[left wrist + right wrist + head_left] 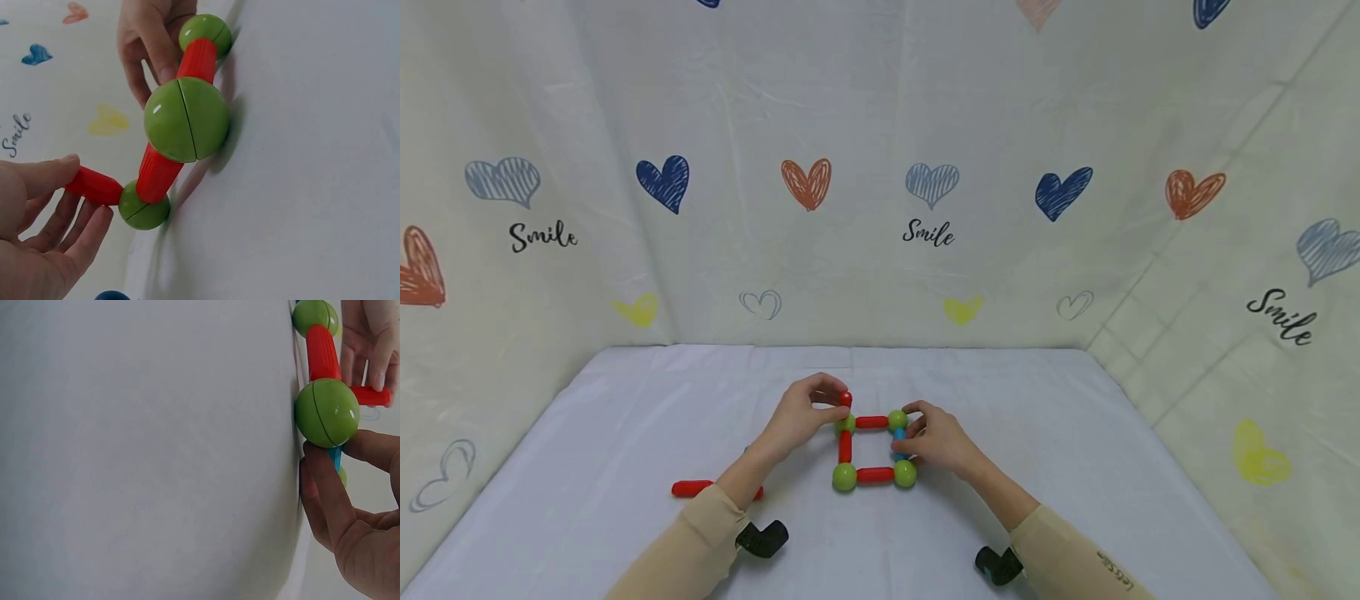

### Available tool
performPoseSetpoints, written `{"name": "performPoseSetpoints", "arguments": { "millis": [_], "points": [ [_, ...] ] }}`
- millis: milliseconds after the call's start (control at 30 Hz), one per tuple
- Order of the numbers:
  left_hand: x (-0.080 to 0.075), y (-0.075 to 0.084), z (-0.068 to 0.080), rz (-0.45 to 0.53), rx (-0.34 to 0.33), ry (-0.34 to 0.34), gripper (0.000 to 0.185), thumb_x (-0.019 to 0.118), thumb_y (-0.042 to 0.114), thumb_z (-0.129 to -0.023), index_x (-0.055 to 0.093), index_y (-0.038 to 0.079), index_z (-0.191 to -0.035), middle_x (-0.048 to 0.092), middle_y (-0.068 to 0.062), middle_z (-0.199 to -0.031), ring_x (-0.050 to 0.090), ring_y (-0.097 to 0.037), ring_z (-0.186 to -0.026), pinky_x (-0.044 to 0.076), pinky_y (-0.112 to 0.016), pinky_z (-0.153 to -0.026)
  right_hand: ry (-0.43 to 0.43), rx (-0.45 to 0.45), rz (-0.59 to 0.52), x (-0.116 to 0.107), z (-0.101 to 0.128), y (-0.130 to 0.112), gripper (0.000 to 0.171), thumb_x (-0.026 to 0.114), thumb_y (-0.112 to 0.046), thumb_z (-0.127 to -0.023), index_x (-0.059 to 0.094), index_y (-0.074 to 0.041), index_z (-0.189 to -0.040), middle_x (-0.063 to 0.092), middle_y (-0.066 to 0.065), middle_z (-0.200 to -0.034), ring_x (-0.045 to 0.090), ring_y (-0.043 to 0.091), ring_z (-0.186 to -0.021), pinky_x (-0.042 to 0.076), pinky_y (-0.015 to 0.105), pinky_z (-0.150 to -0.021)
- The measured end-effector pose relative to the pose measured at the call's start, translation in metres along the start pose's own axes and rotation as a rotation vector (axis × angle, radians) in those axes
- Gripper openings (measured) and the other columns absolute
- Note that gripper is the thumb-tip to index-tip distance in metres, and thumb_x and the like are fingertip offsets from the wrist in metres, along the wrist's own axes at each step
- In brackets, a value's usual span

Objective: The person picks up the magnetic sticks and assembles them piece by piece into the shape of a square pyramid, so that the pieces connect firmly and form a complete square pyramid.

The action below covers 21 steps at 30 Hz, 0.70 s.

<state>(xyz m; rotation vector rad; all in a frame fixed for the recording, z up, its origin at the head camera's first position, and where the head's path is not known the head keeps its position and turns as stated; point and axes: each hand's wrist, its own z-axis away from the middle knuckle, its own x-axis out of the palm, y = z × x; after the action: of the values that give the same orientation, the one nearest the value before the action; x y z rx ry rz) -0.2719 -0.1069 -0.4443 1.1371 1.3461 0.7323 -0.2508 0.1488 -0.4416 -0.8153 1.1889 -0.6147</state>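
With my left hand (797,414), thumb and fingertips close together, I pinch a red rod (95,186) standing up from the far-left green ball (847,426) of a square frame (875,476). The frame sits about midway between the left and right edges of the surface (1037,400), glossy green at its four corners, red along three sides. On its right side, my right hand (945,437) grips the blue rod (900,435) with bent fingers.

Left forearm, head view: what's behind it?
A red rod sticks out left, a red tip right; whether they join is covered. A teal sliver shows above, its rest hidden.
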Motion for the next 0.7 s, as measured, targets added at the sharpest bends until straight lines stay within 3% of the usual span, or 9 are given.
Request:
{"name": "performPoseSetpoints", "arguments": {
  "millis": [533,700],
  "points": [
    [-0.003,0.001,0.003,-0.015,-0.014,0.008,0.027,0.082,0.010,-0.088,0.069,0.016,-0.111,0.071,0.004,-0.103,0.067,-0.018,-0.102,0.055,-0.041,-0.090,-0.006,-0.006,0.004,-0.001,-0.001,0.000,0.060,0.084,-0.014,-0.087,0.052,-0.001,-0.136,0.061,0.009,-0.096,0.063,0.020,-0.081,0.061,0.035,-0.071],
    [-0.009,0.001,0.010,-0.036,0.003,0.001,0.029,0.081,0.010,-0.089,0.068,0.011,-0.115,0.070,-0.004,-0.108,0.067,-0.018,-0.099,0.057,-0.036,-0.086,-0.001,-0.014,0.014,-0.001,-0.003,0.001,0.056,0.080,-0.018,-0.091,0.052,-0.001,-0.136,0.062,0.010,-0.098,0.066,0.020,-0.077,0.061,0.035,-0.070]
  ]
}}
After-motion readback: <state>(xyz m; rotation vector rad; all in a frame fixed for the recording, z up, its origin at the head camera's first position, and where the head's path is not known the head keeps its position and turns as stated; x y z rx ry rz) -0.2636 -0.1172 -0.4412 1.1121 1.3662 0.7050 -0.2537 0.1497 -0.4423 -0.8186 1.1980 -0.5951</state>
